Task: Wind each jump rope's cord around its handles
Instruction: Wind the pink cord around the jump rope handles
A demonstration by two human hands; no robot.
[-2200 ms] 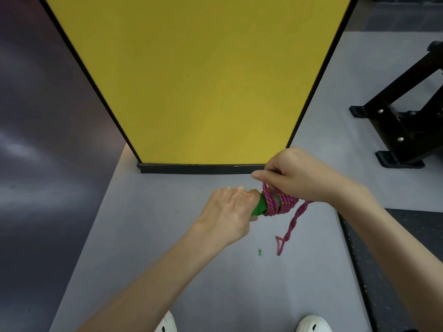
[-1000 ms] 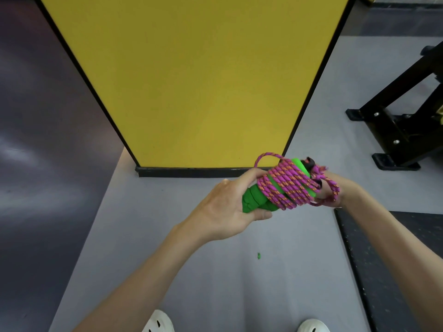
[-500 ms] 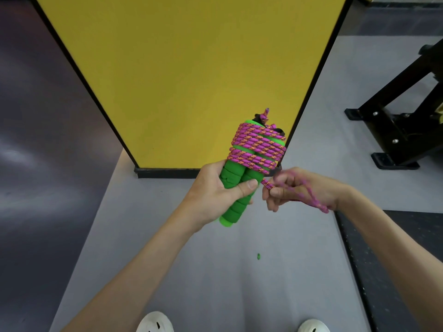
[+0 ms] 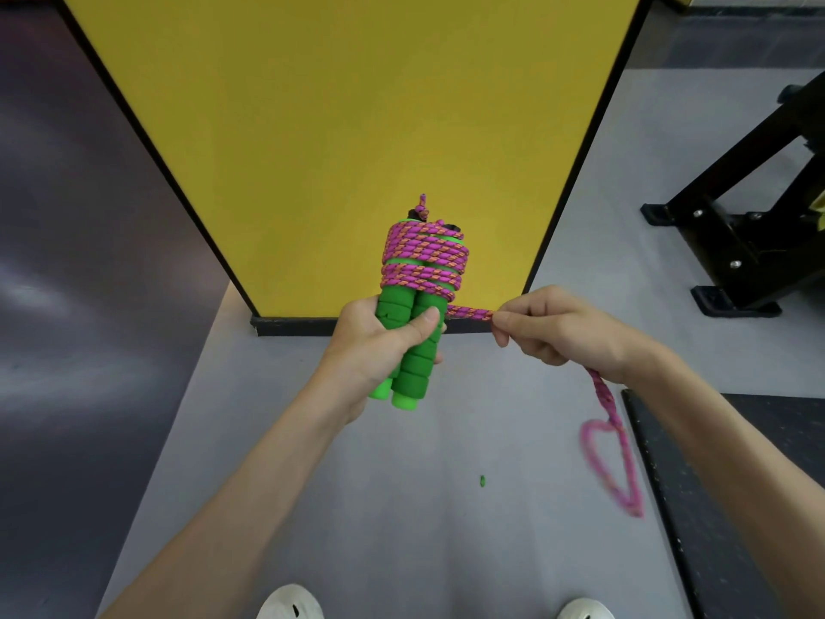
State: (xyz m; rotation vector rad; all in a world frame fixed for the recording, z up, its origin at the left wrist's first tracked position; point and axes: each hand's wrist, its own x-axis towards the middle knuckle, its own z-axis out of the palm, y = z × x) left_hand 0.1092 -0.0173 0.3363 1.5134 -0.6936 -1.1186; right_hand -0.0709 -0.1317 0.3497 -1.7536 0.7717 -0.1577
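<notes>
Two green foam handles [image 4: 413,350] stand upright side by side, gripped around their lower half by my left hand [image 4: 379,346]. A pink and orange cord [image 4: 424,256] is wound in several turns around their upper half. One strand runs taut to the right from the handles into my right hand [image 4: 553,328], which pinches it. The loose end of the cord [image 4: 611,457] hangs below that hand in a blurred loop.
A tall yellow panel [image 4: 348,118] with a black base stands straight ahead on the grey floor [image 4: 402,507]. A black metal rack foot [image 4: 732,243] is at the right. A black rubber mat [image 4: 732,484] lies at the lower right. My white shoes [image 4: 290,603] show at the bottom.
The handles went from lying sideways to upright in my left hand. My right hand moved out to the right, pulling a strand taut, and the free loop now hangs lower.
</notes>
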